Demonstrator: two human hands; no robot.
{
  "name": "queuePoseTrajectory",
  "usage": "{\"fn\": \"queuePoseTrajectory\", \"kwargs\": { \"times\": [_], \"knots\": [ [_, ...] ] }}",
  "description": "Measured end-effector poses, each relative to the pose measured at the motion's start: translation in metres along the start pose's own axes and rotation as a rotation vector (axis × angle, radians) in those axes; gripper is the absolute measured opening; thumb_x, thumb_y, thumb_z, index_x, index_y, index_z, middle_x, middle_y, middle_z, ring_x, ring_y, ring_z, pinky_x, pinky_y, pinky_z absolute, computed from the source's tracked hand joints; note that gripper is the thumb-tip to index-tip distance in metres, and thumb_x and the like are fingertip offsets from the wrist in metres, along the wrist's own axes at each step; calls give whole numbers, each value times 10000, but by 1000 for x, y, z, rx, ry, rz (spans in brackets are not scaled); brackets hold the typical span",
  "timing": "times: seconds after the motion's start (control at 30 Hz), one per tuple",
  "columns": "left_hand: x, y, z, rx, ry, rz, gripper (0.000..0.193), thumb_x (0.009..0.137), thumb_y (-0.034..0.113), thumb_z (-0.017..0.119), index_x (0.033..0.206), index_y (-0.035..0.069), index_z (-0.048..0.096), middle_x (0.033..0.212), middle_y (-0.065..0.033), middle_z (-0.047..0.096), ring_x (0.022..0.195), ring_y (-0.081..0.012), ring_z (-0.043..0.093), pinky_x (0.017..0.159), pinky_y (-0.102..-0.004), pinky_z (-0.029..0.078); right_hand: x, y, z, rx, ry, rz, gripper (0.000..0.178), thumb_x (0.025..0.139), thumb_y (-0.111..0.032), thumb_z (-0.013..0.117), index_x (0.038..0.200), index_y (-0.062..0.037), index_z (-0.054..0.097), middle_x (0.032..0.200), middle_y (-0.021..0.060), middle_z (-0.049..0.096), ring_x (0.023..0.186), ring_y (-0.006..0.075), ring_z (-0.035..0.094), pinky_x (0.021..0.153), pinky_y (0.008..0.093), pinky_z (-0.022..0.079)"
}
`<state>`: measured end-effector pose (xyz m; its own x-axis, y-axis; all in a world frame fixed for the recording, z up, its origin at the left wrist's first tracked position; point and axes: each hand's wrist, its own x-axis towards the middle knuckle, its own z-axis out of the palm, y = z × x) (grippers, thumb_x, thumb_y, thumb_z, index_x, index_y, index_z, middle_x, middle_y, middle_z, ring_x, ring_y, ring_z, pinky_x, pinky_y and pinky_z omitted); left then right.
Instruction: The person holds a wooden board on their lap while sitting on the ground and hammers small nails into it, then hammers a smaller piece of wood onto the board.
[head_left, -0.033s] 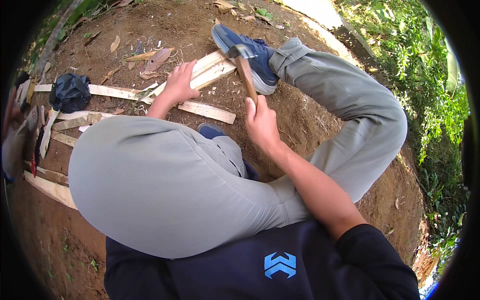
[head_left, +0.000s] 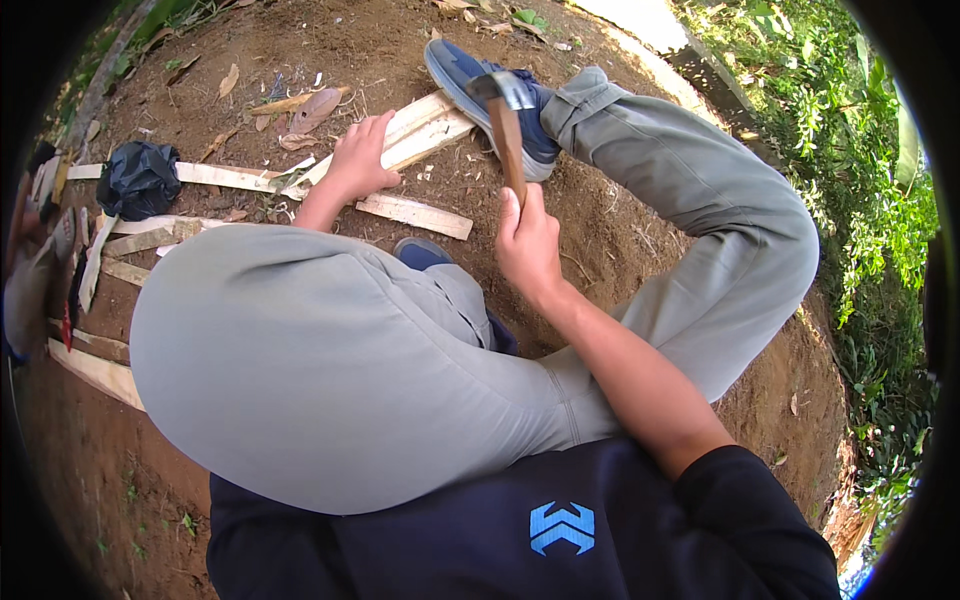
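Note:
My right hand [head_left: 530, 243] is closed around the wooden handle of a hammer [head_left: 508, 145]. Its metal head is raised near my blue shoe, above the far end of the pale wooden strips [head_left: 428, 138]. These strips lie side by side on the soil, their far ends against the shoe [head_left: 462, 75]. My left hand [head_left: 362, 160] grips the strips farther down, fingers over the top and thumb on the near side. Beneath that hand, part of the wood is hidden. A shorter loose strip [head_left: 418, 214] rests on the soil just nearer to me.
A black plastic bag [head_left: 138, 182] sits on long wooden strips [head_left: 225, 177] at the left. More wood pieces [head_left: 100, 375] lie nearer on that side. Dry leaves [head_left: 315, 110] are scattered on the brown soil. Green plants [head_left: 850, 200] line the right edge. My bent legs frame the work.
The hammer has risen slightly and shifted a little right, with my right hand moving along. My left hand still holds the wooden strips in nearly the same place.

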<state>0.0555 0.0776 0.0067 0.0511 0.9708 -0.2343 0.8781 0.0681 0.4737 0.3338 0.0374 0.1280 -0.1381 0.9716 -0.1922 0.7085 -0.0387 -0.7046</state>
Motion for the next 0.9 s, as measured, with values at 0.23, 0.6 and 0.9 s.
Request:
{"fn": "queuePoseTrajectory", "kwargs": {
  "times": [0.23, 0.6, 0.9],
  "knots": [
    [2, 3, 6, 58, 102, 16, 1079, 652, 304, 879, 1578, 104, 362, 1428, -144, 524, 1318, -359, 509, 1114, -496, 420, 16, 20, 16, -125, -75, 33, 264, 1097, -274, 521, 1067, -12, 511, 741, 303, 641, 734, 536, 655, 637, 587, 470],
    [2, 1, -8, 33, -50, -19, 1072, 716, 243, 847, 1615, 96, 282, 1522, -149, 455, 1403, -369, 440, 1174, -513, 354, 9, -10, -1, 19, 14, -84, 226, 1088, -249, 522, 1090, -26, 488, 732, 310, 647, 727, 559, 646, 613, 625, 480],
    [1, 5, 0, 37, -71, -16, 1068, 794, 306, 883, 1631, 104, 251, 1561, -144, 416, 1448, -361, 390, 1194, -511, 325, 29, 12, 8, -285, -189, 84, 301, 1089, -295, 520, 1082, 6, 511, 806, 343, 671, 810, 554, 672, 700, 627, 502]
  ]
}}
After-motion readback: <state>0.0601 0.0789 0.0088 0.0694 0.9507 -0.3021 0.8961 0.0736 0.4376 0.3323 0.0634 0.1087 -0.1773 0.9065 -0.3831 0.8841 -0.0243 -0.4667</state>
